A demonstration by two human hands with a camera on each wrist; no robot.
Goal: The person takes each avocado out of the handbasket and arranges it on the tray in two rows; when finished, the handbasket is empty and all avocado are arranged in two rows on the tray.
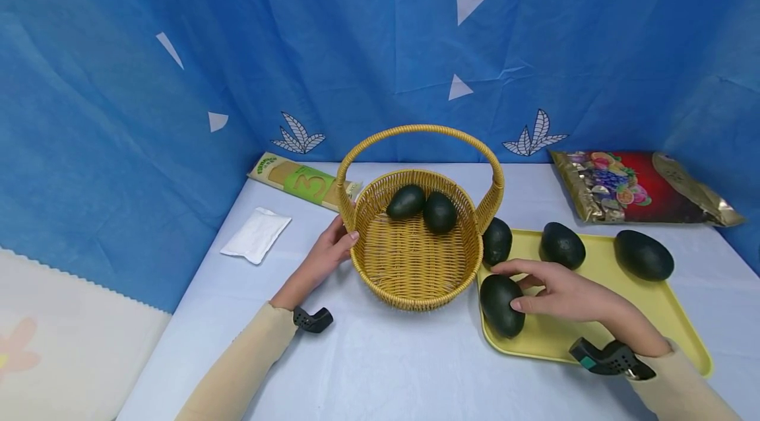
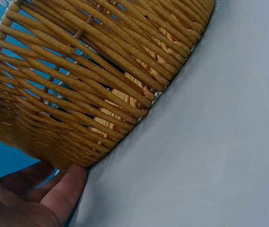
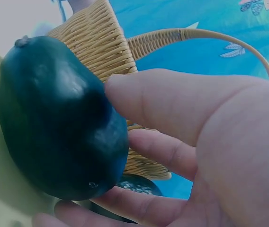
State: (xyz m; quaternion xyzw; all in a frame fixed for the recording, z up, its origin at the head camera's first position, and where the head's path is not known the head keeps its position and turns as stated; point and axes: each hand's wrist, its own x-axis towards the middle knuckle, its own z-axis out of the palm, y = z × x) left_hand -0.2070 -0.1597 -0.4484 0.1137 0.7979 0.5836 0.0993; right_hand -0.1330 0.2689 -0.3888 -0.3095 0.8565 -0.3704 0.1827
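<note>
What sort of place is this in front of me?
Probably a staged tabletop area, perhaps for recording, though I can't be certain. A patterned blue cloth hangs behind a white-covered table, and there's a black device on each wrist.

There are six dark green fruits (image 1: 499,309), one basket (image 1: 410,266), one tray (image 1: 650,299) and three packets (image 1: 641,187)

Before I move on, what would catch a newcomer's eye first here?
The wicker basket central on the table, two dark oval fruits inside, its arched handle against the blue cloth. Then the right hand, holding another fruit at the yellow tray beside the basket. Behind the tray, a red-and-gold bag.
</note>
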